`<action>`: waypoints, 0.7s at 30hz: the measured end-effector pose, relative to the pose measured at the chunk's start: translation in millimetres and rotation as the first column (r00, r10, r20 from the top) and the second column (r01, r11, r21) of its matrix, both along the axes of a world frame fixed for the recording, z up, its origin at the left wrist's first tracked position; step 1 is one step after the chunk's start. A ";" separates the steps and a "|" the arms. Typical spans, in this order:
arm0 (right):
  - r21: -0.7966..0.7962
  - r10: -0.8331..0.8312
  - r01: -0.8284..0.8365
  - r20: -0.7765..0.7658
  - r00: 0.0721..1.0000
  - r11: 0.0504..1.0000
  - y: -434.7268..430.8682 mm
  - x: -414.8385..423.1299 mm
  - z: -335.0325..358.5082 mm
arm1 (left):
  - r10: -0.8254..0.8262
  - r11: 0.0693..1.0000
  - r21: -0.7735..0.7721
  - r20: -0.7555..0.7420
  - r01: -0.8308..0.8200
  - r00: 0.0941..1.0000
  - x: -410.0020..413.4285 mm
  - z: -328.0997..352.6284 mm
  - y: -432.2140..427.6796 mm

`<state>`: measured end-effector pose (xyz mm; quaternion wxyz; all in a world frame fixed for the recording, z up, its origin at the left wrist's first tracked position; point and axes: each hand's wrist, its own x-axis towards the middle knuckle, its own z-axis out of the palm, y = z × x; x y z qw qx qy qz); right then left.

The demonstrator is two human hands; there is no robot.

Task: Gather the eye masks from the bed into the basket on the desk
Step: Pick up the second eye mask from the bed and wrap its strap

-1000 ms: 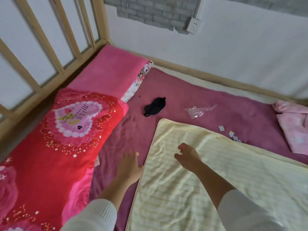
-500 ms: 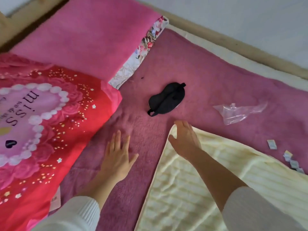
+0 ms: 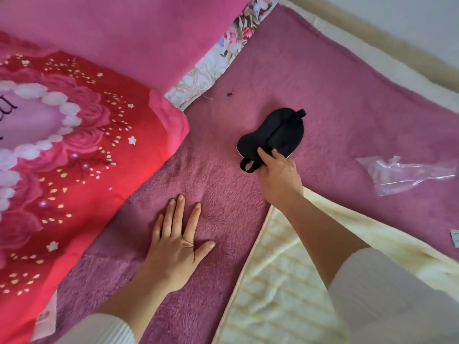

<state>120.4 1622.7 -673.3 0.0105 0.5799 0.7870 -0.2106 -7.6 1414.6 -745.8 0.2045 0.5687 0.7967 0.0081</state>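
A black eye mask [image 3: 273, 131] lies on the purple fleece blanket [image 3: 335, 100] in the middle of the bed, its strap loop sticking out at the near left. My right hand [image 3: 278, 177] reaches over it, with thumb and fingertips pinching the mask's near edge; the mask still rests on the blanket. My left hand [image 3: 176, 242] lies flat on the blanket with fingers spread, holding nothing, below and to the left of the mask. The basket and the desk are not in view.
A red quilt with a heart pattern [image 3: 62, 157] covers the left side. A pink pillow [image 3: 119, 33] lies at the top left. A pale yellow blanket [image 3: 285, 294] spreads at the lower right. A crumpled clear plastic bag [image 3: 402, 172] lies right of the mask.
The view has moved closer to the mask. My right hand went forward from the yellow blanket's corner onto the mask and closed on its edge. My left hand slid slightly forward and stays flat.
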 end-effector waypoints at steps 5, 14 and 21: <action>-0.049 -0.017 0.006 -0.228 0.973 0.999 -44.5 18.9 90.1 | 0.157 0.943 -0.324 0.242 -0.073 0.958 -2.7 47.2 28.5; -0.533 -0.345 0.059 -0.456 0.820 0.844 -189.3 73.3 240.1 | 0.591 0.604 -0.588 0.783 -0.538 -0.193 55.2 265.5 -44.0; -0.768 -0.591 0.007 -0.487 0.643 0.640 -328.4 151.7 310.0 | 0.461 0.686 -0.593 0.803 -0.422 -0.378 120.4 343.4 -194.4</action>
